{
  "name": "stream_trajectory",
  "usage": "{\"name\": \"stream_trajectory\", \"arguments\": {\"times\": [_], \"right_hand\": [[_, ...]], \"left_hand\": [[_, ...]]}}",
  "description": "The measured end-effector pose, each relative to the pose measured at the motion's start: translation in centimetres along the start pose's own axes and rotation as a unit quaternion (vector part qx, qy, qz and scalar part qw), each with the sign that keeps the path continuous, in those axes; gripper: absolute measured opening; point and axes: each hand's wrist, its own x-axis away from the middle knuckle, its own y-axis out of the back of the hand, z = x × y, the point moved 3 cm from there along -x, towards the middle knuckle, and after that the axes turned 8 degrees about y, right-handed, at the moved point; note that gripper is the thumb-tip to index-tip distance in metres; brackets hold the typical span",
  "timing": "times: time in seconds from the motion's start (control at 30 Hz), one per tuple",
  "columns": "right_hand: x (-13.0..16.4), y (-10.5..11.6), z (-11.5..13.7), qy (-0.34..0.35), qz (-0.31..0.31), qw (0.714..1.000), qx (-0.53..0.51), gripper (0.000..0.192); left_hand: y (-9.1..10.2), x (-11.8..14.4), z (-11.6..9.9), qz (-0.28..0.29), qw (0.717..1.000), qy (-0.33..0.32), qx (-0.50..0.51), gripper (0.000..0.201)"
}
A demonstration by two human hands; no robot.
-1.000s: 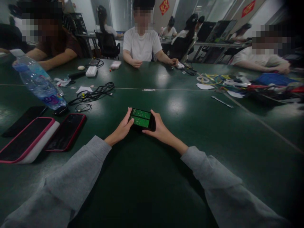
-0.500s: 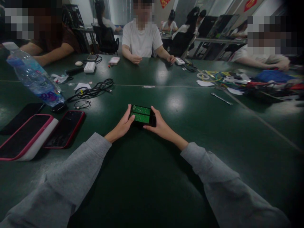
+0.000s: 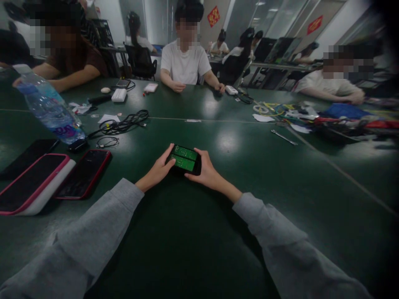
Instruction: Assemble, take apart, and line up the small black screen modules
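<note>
The phone (image 3: 184, 160) lies in landscape position between both hands, just above the green table (image 3: 218, 249), its screen lit green in two horizontal bands. Against the picture half a second earlier, I see its right end tipped slightly lower, so the screen now sits at a slight slant, and it appears a little lower in the head view. My left hand (image 3: 156, 171) grips the left short end, thumb up along the edge and fingers curled beneath. My right hand (image 3: 204, 172) grips the right short end in the same way, thumb laid along the top corner. Both grips match the earlier picture; both grey sleeves (image 3: 102, 232) reach in from the lower corners as before.

To my left lie a red-cased phone (image 3: 84, 173) and, just beside it, a pink-edged case (image 3: 33, 185), face up. Beyond them a water bottle (image 3: 51, 110) leans on the table, with a coil of black cable (image 3: 123, 122) near its base. A small metal wrench (image 3: 283, 137) lies well to the right, and past it a heap of coloured wires and a blue item (image 3: 330, 114). A person in a white shirt (image 3: 185, 62) sits opposite with forearms on the table, as earlier; the whole scene has shifted slightly downward in the view.
</note>
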Motion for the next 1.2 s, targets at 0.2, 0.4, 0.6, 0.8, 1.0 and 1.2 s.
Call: {"name": "stream_trajectory", "arguments": {"times": [0.2, 0.4, 0.6, 0.8, 1.0, 1.2], "right_hand": [[0.1, 0.0, 0.4, 0.024, 0.003, 0.999, 0.043, 0.096], [0.0, 0.2, 1.7, 0.038, 0.05, 0.998, -0.001, 0.09], [0.1, 0.0, 2.6, 0.041, 0.068, 0.997, -0.011, 0.09], [0.2, 0.0, 2.5, 0.019, 0.088, 0.996, -0.012, 0.093], [0.2, -0.1, 2.8, 0.019, 0.072, 0.997, -0.028, 0.09], [-0.2, 0.2, 1.3, 0.02, 0.056, 0.998, -0.03, 0.09]], "left_hand": [[0.1, 0.0, -0.3, -0.022, 0.995, 0.003, 0.097, 0.058], [0.3, 0.1, -0.1, -0.058, 0.982, 0.015, 0.179, 0.046], [0.1, 0.4, -0.7, 0.016, 0.992, 0.012, 0.122, 0.054], [0.1, 0.3, -0.8, 0.042, 0.995, 0.021, 0.09, 0.066], [-0.1, 0.3, -0.6, 0.035, 0.992, 0.043, 0.115, 0.069], [0.3, 0.0, -0.2, -0.06, 0.994, -0.004, 0.089, 0.063]]}}
